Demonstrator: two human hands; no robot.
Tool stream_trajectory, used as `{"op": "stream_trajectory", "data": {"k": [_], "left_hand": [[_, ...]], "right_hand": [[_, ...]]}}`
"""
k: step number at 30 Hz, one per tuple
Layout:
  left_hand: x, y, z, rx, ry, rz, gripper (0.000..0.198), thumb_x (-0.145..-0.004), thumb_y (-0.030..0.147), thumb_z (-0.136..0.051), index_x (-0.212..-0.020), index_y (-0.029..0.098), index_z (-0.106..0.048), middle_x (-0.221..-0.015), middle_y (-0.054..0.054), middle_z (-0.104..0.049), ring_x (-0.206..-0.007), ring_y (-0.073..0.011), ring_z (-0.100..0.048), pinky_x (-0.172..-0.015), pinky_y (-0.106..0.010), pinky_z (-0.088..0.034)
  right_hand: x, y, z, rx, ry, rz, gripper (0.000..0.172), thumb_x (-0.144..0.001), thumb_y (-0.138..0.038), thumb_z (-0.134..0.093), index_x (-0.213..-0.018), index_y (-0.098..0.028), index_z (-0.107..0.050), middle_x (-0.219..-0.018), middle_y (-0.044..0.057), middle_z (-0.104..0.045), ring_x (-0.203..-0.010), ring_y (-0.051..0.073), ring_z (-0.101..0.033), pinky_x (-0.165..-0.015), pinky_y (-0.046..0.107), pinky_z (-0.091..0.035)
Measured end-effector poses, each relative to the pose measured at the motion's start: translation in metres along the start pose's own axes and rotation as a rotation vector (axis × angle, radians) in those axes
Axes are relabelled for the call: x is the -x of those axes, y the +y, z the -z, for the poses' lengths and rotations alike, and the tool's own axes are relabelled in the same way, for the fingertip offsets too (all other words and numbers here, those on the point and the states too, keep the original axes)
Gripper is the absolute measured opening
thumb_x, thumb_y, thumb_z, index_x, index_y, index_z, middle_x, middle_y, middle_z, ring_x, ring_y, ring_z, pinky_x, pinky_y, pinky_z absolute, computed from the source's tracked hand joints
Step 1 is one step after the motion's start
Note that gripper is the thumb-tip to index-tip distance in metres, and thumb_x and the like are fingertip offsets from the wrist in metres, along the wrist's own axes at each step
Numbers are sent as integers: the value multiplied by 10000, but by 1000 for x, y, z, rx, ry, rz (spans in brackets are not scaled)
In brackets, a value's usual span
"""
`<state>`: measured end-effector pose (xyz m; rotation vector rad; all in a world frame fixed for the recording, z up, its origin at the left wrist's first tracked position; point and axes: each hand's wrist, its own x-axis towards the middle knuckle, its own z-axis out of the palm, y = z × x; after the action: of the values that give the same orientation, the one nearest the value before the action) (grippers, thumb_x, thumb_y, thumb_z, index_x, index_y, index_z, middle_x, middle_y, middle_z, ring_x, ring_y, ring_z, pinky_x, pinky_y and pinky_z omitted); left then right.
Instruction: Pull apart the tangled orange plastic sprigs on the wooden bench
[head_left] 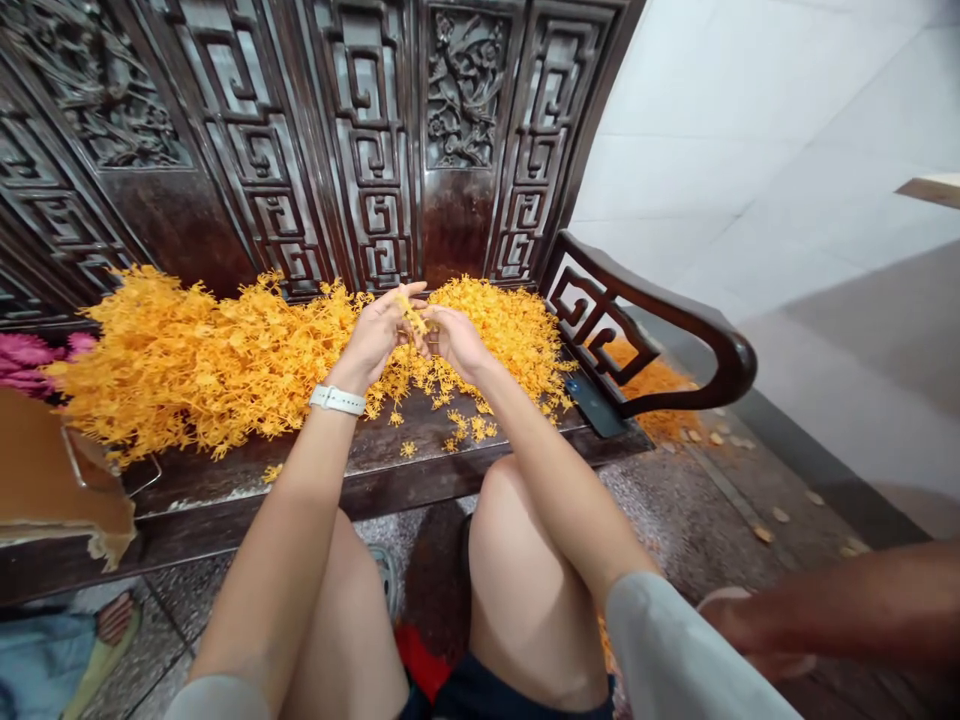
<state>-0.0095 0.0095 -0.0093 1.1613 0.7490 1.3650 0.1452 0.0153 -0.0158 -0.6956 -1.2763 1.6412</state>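
My left hand (373, 338), with a pale watch (337, 400) at the wrist, pinches a small yellow artificial flower piece (412, 316) and has its index finger stretched out. Close against it, my right hand (459, 342) has its fingers closed on the same piece. A thin stem seems to hang below the fingers, too small to make out fully. Both hands are above a dark carved wooden bench (375, 455). To their left lies a large heap of spidery yellow flowers (225, 360); on the right is a heap of loose yellow blossoms (510, 330).
Pink flowers (30, 355) and a torn cardboard piece (60, 470) lie at the left. By the bench's curved armrest (675, 300) rests a dark phone (596, 405). Orange bits (649, 390) cover the floor beyond. Another person's limb (855, 600) reaches in at lower right.
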Motion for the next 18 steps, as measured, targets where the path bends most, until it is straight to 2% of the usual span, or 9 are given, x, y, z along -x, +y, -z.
{"op": "stream_trajectory", "data": {"k": [4, 7, 10, 13, 16, 18], "left_hand": [[-1, -4, -1, -126, -17, -112, 405, -969, 587, -695, -1016, 201, -811, -936, -101, -759, -767, -156, -683, -638, -252, -540], [0, -6, -4, -131, -82, -119, 485, -951, 671, -666, -1040, 213, -800, -986, -107, -761, -849, -175, -709, -729, -291, -586], [-2, -9, -5, -245, -21, -218, 400, -897, 615, -768, -910, 215, -791, -904, -70, -743, -791, -149, -667, -706, -272, -556], [-4, -12, -4, -368, 110, -302, 365, -909, 536, -778, -752, 208, -748, -744, -36, -681, -684, -128, -589, -640, -259, -496], [-6, -14, -3, -402, 150, -283, 364, -931, 471, -761, -689, 207, -699, -692, -24, -647, -645, -120, -562, -624, -255, -478], [-7, -16, -4, -382, 139, -222, 358, -939, 443, -751, -682, 205, -675, -696, -23, -651, -635, -115, -572, -624, -250, -484]], "right_hand": [[-2, -6, 1, -277, 36, -185, 253, -1032, -316, -467, -834, -189, -558, -604, -8, -607, -487, 84, -503, -508, 205, -419], [-1, -10, 0, -422, 113, -207, 211, -1026, -233, -465, -845, -183, -562, -585, -35, -557, -485, 68, -452, -510, 189, -387], [-1, -11, -2, -373, 124, -211, 195, -1012, -228, -484, -857, -175, -591, -595, -32, -543, -498, 73, -442, -507, 197, -362], [-1, -10, -2, -199, 244, -167, 143, -982, -237, -549, -869, -178, -615, -678, -17, -588, -529, 77, -458, -510, 211, -341], [-1, -9, -2, -161, 338, -57, 75, -938, -154, -580, -889, -170, -635, -817, 2, -655, -596, 70, -515, -567, 217, -384], [-1, -9, -3, -231, 340, -27, 124, -921, -85, -541, -912, -171, -631, -863, 8, -675, -641, 76, -562, -623, 229, -429]]}}
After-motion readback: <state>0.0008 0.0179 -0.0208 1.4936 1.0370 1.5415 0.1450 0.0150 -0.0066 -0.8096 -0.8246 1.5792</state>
